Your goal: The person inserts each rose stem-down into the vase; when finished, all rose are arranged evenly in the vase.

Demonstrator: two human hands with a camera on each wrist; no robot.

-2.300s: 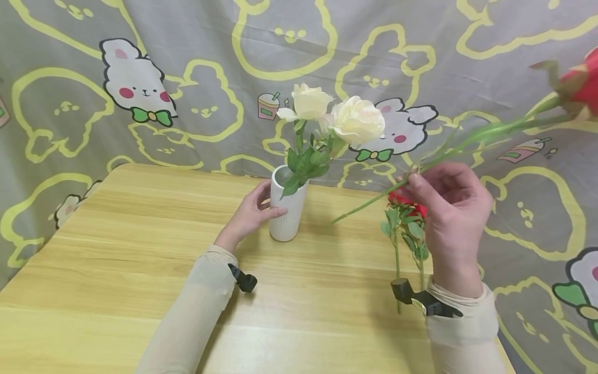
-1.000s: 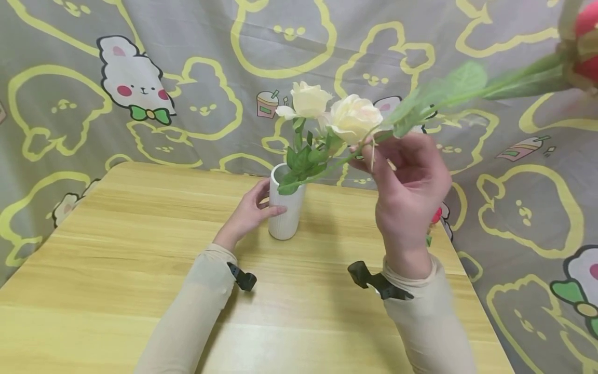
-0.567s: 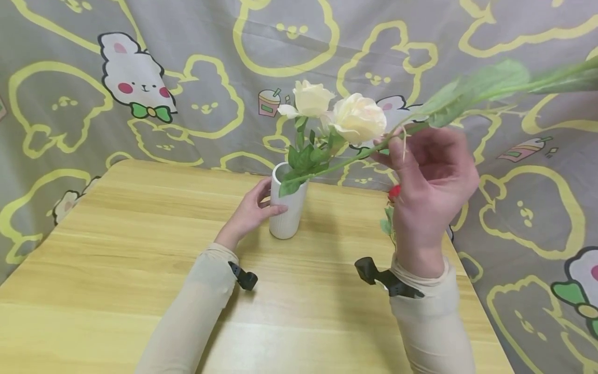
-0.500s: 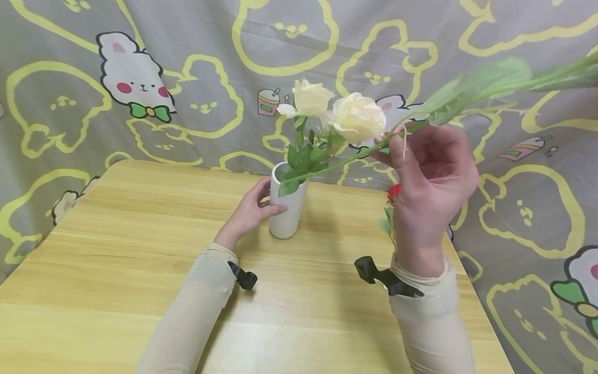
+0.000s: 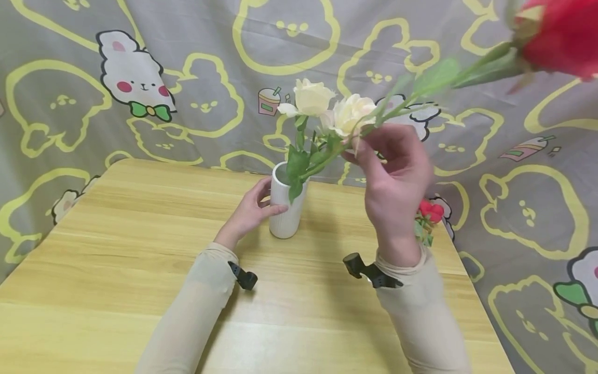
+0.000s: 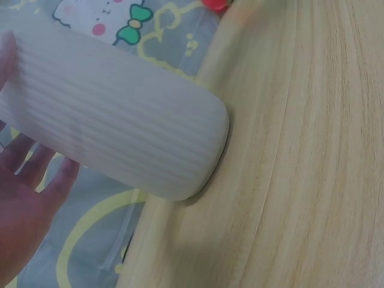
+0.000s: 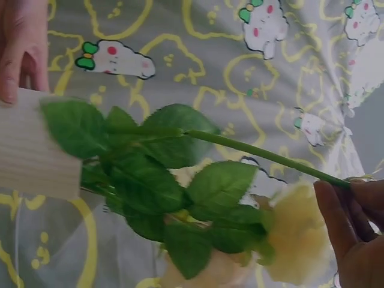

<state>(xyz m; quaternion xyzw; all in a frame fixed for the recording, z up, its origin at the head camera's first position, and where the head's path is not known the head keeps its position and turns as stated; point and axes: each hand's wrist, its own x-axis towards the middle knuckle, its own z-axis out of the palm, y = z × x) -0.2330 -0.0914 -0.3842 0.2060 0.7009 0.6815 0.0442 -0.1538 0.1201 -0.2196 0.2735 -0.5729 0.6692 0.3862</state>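
A white ribbed vase (image 5: 288, 221) stands upright on the wooden table, with two cream roses (image 5: 312, 98) in it. My left hand (image 5: 249, 213) holds the vase from its left side, thumb across the front; the left wrist view shows fingers (image 6: 57, 180) against its ribbed wall (image 6: 132, 114). With thumb and fingertips my right hand (image 5: 397, 179) pinches the stem of a red rose (image 5: 560, 41), whose bloom points up and right. In the right wrist view the green stem (image 7: 264, 156) slants towards the leaves above the vase mouth; leaves hide whether its tip is inside.
More red roses (image 5: 431, 212) lie on the table's right part, partly behind my right forearm. The wooden table (image 5: 154, 249) reaches back to a grey curtain (image 5: 205, 26) with yellow cartoon outlines.
My right hand has moved left with the red rose, bringing its stem over the vase mouth and its bloom back into view. The left hand and vase have stayed put.
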